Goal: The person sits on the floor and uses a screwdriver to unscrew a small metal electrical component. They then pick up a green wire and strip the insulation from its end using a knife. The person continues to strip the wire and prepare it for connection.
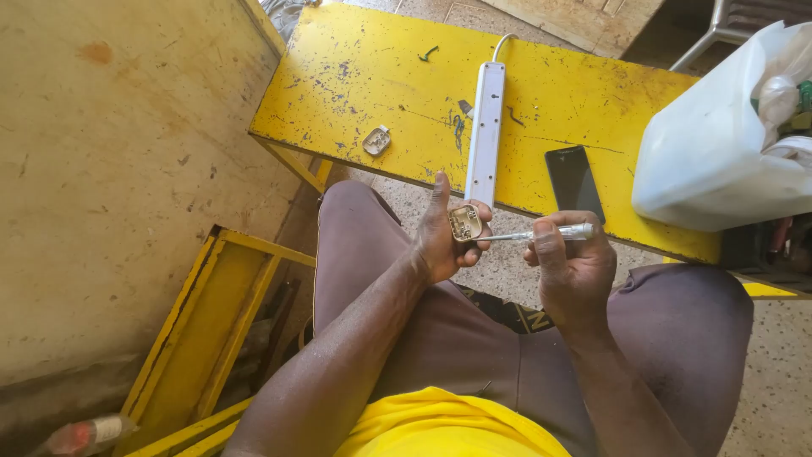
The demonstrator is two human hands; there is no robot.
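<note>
A: What have you got in your left hand (444, 241)?

B: Your fingers are wrapped round an opened plug body (465, 222), thumb sticking up, held just in front of the near edge of the yellow worktop (355, 76).

A: And your right hand (571, 262)?

B: It's clenched on the clear handle of a screwdriver (541, 234), lying level, its tip touching the plug body.

A: What lies around on the worktop?

B: A white power strip (486, 127) runs away from you, its near end just beyond the plug body. The plug's loose cover (376, 140) sits left of the strip, a dark phone (575, 182) right of it, and a white plastic container (719, 161) further right, at the worktop's edge.
</note>
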